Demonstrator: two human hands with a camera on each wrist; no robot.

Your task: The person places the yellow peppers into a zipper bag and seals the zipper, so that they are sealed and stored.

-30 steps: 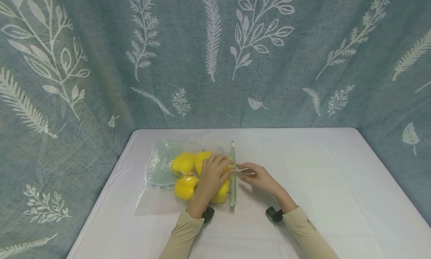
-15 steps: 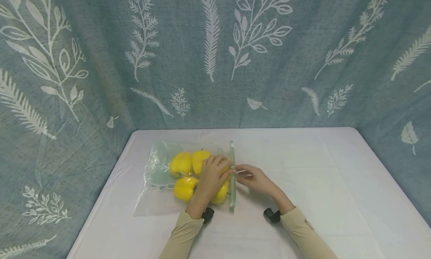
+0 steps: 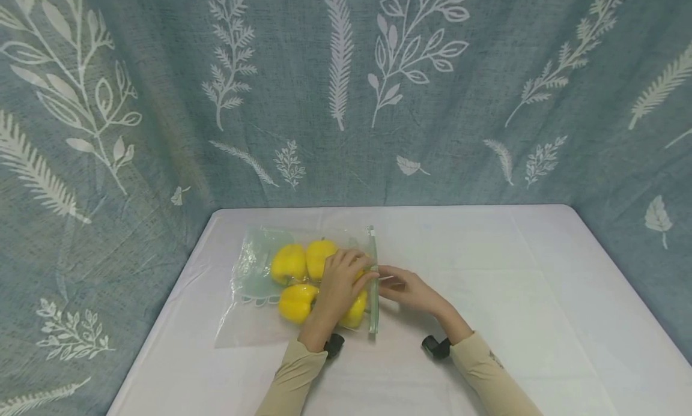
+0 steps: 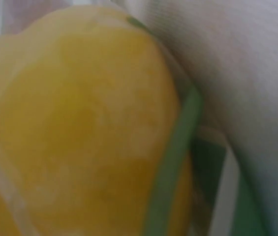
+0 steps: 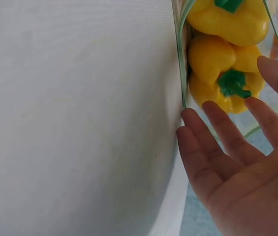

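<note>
Several yellow bell peppers (image 3: 288,263) lie inside a clear zip bag (image 3: 238,320) with a green strip along its mouth at the right. My left hand (image 3: 337,284) is over the bag, its thumb and fingertips pinching the rim at the strip. Under that wrist, a yellow pepper (image 4: 79,118) fills much of the blurred left wrist view. At the mouth is my right hand (image 3: 408,288), fingers loosely extended and thumb apart, holding nothing. The right wrist view shows the mouth gaping, with a green-stemmed pepper (image 5: 212,59) just inside, near those fingertips (image 5: 253,104).
A white-covered table (image 3: 513,296) carries the bag on its left half. Blue-green curtains (image 3: 303,104) with white leaf patterns stand behind the table and at both sides. Dark wrist cameras (image 3: 435,347) sit below both wrists.
My right hand has moved slightly left, up to the bag's mouth. The left-hand peppers have shifted a little left inside the bag. My left hand has stayed in place.
</note>
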